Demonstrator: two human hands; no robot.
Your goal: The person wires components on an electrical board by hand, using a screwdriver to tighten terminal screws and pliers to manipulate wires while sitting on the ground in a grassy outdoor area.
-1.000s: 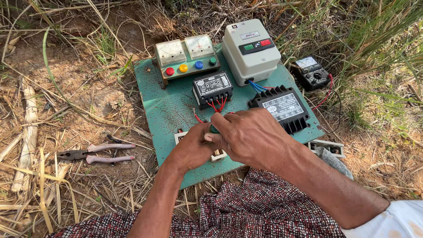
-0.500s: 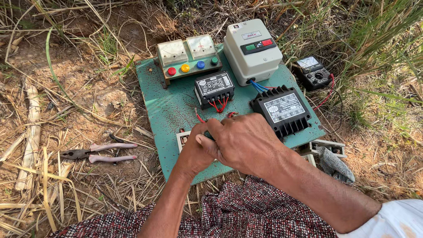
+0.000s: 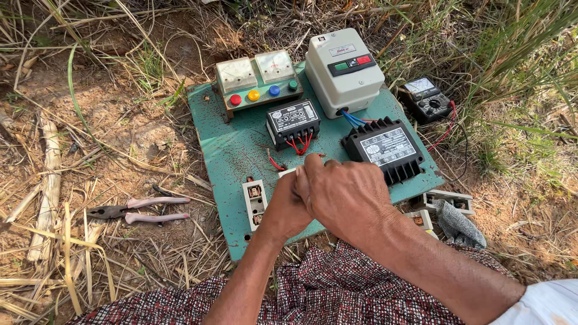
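Both hands have slid slightly toward the near edge of the green panel board (image 3: 229, 156). Right hand (image 3: 346, 195) covers left hand (image 3: 288, 207), both clenched over a white fitting (image 3: 287, 172) below the small black relay (image 3: 293, 122), probably for leverage; what they grasp is hidden. Pliers (image 3: 135, 209) lie left of the board.

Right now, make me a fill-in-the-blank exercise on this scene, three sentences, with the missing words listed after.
1. Both hands, the left hand and the right hand, work at the near edge of the ____ board.
2. The pliers with pale pink handles lie on the ground to the ____ of the board.
3. Of the four round buttons under the two meters, the one nearest the pliers' side is ____.

Missing words: green; left; red
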